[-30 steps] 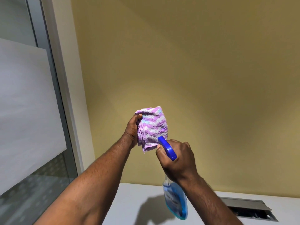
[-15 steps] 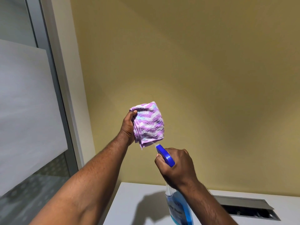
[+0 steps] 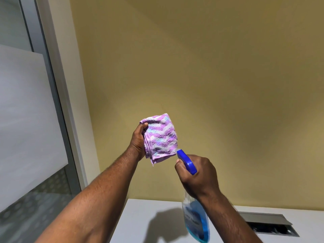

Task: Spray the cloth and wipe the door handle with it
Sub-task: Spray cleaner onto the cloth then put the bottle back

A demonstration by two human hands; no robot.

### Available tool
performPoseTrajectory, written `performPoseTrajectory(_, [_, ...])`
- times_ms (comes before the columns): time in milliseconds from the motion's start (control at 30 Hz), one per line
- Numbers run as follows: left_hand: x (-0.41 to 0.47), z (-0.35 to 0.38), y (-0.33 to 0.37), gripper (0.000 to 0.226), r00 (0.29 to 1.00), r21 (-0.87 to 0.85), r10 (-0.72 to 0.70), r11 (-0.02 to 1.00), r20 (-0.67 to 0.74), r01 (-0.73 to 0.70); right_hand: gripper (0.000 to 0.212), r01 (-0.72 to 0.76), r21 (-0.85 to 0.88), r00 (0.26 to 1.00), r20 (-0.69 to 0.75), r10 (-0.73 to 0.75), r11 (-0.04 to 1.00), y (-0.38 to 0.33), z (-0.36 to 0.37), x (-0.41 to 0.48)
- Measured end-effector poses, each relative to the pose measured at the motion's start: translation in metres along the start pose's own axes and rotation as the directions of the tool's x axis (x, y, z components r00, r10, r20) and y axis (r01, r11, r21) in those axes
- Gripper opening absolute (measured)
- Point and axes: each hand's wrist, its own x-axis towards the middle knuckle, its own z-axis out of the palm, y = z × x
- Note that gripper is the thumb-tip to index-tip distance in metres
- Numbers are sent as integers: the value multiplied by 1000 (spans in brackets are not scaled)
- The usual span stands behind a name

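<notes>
My left hand (image 3: 138,140) holds up a folded purple, white and pale-blue cloth (image 3: 161,137) in front of the yellow wall, thumb pressed on its top corner. My right hand (image 3: 199,174) grips a spray bottle (image 3: 197,223) with blue liquid and a blue trigger head (image 3: 186,161). The nozzle points at the cloth's lower right corner, almost touching it. No door handle is in view.
A glass door or panel (image 3: 26,120) with a frosted band and a grey metal frame (image 3: 50,95) fills the left side. Below the hands is a white desk (image 3: 140,216) with an open grey cable tray (image 3: 270,225) at the right. Behind is a plain yellow wall.
The cloth and left hand have risen slightly and the nozzle has drawn a little back from the cloth, then closed in again at its lower corner. The bottle stays in my right hand.
</notes>
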Motion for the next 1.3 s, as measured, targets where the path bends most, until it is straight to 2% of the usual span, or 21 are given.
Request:
performPoseTrajectory(200, [-1,2,-6,27,999,13,-38,999,17,37,32,-3,-7,996,-93,2,1000,2,-12,12])
performPoseTrajectory(333, [-1,4,-9,27,999,21,-39,999,20,39,34,-1,-44,999,-54,-1,999,7,-14,11])
performPoseTrajectory(567, [3,4,-3,31,999,-11,-18,1000,37,19,37,-99,-25,994,-44,98,995,19,-10,-6])
performPoseTrajectory(700, [4,4,2,33,1000,-18,-5,1000,30,5,35,-123,-33,992,11,124,992,23,-7,-12])
performPoseTrajectory(900, [2,5,4,29,1000,-27,-9,1000,24,9,35,-95,-38,991,94,99,995,22,-3,-21])
performPoseTrajectory(1100, [-2,3,3,31,999,-12,-23,1000,34,23,35,-164,-19,986,16,164,986,25,-9,-17])
performPoseTrajectory(1200, [-3,2,1,32,999,-5,-27,1000,34,27,36,-152,-38,988,9,152,988,26,-13,-15])
performPoseTrajectory(1300, [-5,2,-3,28,999,5,-32,999,38,32,37,-133,17,991,-30,133,991,24,-17,-11])
